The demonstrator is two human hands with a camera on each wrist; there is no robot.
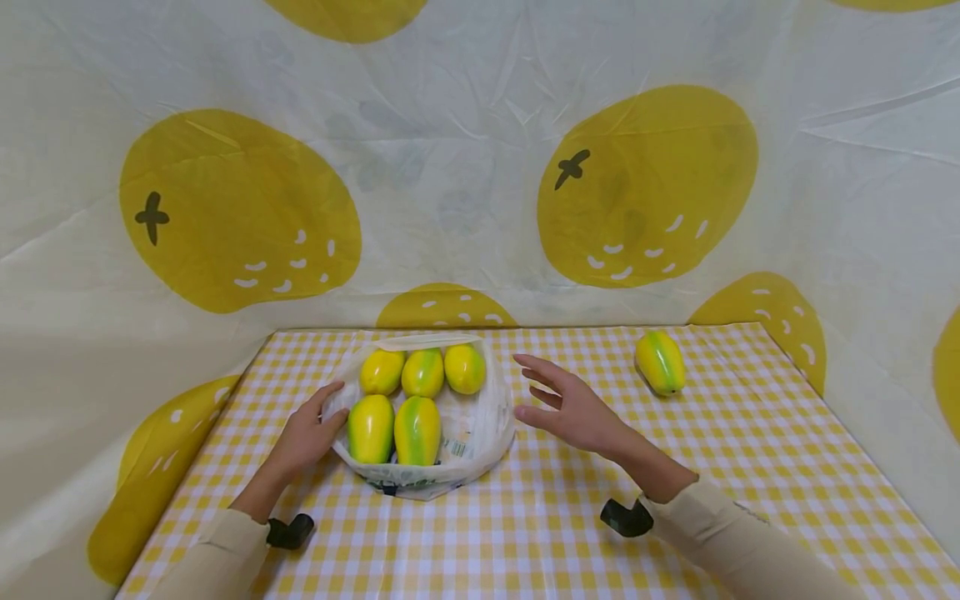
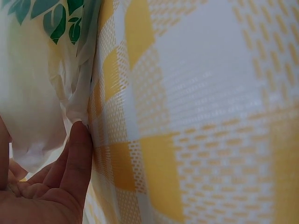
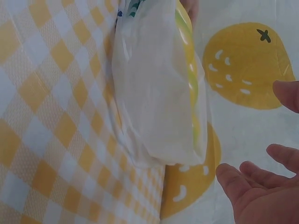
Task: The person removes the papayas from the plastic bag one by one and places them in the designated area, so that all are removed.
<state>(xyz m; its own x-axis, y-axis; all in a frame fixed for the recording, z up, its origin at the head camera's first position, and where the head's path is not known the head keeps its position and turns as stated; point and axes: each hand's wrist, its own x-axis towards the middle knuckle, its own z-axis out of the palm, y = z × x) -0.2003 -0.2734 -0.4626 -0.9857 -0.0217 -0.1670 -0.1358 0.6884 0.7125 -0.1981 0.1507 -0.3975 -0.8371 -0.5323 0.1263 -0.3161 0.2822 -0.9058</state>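
Note:
A white, thin plastic bag point(image 1: 491, 425) lies with its mouth spread wide on the table. Inside it sit several glossy yellow fruits point(image 1: 417, 431) streaked with green, shaped like mangoes or small papayas. My left hand point(image 1: 306, 433) holds the bag's left rim between thumb and fingers; in the left wrist view, its fingers point(image 2: 77, 163) reach under the bag's side, beside green leaf print. To the bag's right, my right hand point(image 1: 573, 412) hovers with fingers spread, touching nothing. A single similar fruit point(image 1: 660, 363) lies apart at the back right, beyond the right hand.
A yellow-and-white checked cloth point(image 1: 480, 550) covers the table. Behind it hangs a pale sheet point(image 1: 465, 167) printed with large yellow fruits, rising from the table's back edge. Dark wrist-worn devices point(image 1: 627, 517) protrude below both forearms.

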